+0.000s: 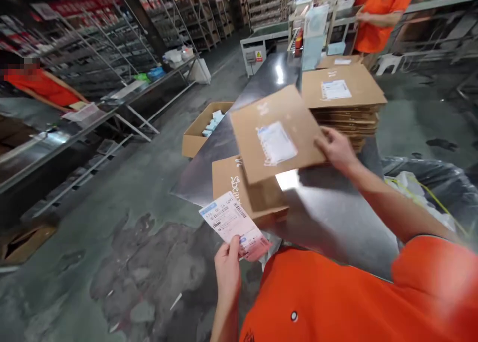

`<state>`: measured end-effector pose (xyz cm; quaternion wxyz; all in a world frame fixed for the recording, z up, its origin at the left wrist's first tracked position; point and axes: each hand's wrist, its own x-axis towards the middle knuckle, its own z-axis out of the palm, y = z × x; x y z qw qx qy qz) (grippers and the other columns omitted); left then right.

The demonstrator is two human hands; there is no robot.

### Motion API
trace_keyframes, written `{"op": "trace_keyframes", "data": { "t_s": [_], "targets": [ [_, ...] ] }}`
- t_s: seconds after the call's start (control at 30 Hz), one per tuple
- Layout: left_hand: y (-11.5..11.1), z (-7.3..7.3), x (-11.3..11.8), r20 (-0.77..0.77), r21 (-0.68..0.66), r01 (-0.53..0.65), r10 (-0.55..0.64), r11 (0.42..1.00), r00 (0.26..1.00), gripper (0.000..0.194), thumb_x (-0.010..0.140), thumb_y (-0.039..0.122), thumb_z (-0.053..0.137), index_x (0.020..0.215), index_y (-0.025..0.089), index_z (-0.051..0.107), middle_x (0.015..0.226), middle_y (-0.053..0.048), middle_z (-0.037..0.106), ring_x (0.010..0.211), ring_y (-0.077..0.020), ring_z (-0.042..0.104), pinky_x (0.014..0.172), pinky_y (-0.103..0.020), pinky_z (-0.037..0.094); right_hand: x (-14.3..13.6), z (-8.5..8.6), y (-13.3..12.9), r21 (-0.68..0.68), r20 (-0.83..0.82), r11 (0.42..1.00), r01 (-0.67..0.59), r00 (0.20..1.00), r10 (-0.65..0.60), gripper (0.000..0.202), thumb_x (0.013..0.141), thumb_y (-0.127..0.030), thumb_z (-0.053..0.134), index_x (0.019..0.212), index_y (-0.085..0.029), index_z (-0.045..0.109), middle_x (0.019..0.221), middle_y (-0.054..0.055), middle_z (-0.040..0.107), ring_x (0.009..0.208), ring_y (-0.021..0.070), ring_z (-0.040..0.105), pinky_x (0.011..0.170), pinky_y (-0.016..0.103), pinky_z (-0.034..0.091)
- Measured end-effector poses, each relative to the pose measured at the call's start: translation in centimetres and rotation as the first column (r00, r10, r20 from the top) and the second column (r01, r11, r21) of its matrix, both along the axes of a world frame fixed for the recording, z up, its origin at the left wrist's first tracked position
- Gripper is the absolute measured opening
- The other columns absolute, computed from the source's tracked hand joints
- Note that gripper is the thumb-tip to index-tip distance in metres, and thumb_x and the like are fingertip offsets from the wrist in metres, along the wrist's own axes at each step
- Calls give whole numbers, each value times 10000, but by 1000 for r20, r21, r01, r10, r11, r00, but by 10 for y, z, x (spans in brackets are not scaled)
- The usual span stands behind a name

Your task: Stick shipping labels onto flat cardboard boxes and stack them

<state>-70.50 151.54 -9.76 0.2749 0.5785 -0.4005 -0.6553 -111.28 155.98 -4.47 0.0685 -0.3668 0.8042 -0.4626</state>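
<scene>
My left hand (228, 267) pinches a printed shipping label (227, 220) near its lower end, thumb on top. In my right hand (338, 148) is the right edge of a flat cardboard mailer (257, 115) with a white label stuck on it. That mailer is tilted and hangs over another cardboard mailer (226, 177) with white handwriting, which lies on the metal table near its left edge. Behind my right hand stands a stack of flat cardboard mailers (349, 115), the top one bearing a white label.
The metal table (336, 222) runs away from me. Left of it, an open carton (194, 143) holds light-blue boxes. A plastic-lined bin (444, 177) stands at right. People in orange shirts are at other tables (145, 90) and beyond. Shelving racks fill the back.
</scene>
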Motion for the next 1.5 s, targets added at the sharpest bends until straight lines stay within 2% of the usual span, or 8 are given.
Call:
{"op": "trace_keyframes", "data": {
  "t_s": [0.23,0.37,0.53,0.7,0.93,1.13,1.3,1.5],
  "targets": [
    [3,5,-19,67,10,113,-113,994,991,417,639,537,760,693,127,702,692,-57,703,632,-184,610,577,-262,481,-167,92,9,74,-351,908,412,863,-363,422,815,-496,715,949,-104,630,1057,201,640,1082,283,521,981,545,375],
    [9,8,-36,95,-32,177,-174,984,980,382,653,513,742,590,144,662,583,-17,623,561,-142,538,534,-240,436,-79,81,-16,67,-422,997,-40,904,65,580,802,-473,738,1239,-128,574,1319,186,533,1225,300,444,1069,523,345],
    [13,13,-44,20,0,268,-268,963,963,338,658,465,755,693,131,719,663,-45,674,678,-182,601,646,-272,479,104,25,-42,90,234,584,-807,587,775,421,774,-438,718,1121,-213,639,1071,54,675,902,200,627,722,308,515],
    [4,33,-37,-175,-109,149,-166,983,970,484,640,348,792,1086,188,696,1077,-90,704,1048,-230,624,823,-273,500,170,-13,-35,1,392,572,-820,526,754,227,893,-390,562,820,-187,632,740,6,645,684,146,574,615,260,435],
    [-17,4,-43,44,-120,-52,57,991,997,347,652,417,752,548,166,536,514,61,466,514,-75,403,521,-206,340,183,-44,-45,37,146,504,-863,503,852,210,941,-357,531,881,-199,655,808,41,623,761,172,571,681,283,426],
    [18,-32,-13,6,126,23,-24,992,1000,406,544,421,845,789,123,717,651,-30,677,644,-175,610,628,-276,477,144,-90,-115,350,-162,715,-605,713,682,217,919,-323,554,998,-165,681,1016,119,663,956,271,569,847,406,431],
    [39,-38,34,44,135,-55,50,989,998,361,530,380,862,768,131,756,725,-76,734,778,-255,678,757,-365,528,133,-98,-143,556,-315,655,-511,600,735,503,898,-367,582,1345,-141,538,1365,178,550,1150,370,512,937,522,402],
    [-19,-49,39,93,-134,-169,182,976,979,340,674,406,760,871,129,764,922,-80,749,846,-195,663,766,-286,504,195,-104,-92,544,-254,427,-722,343,904,639,963,-469,474,1421,-25,440,1503,236,402,1423,368,306,1163,549,219]
  ]
}}
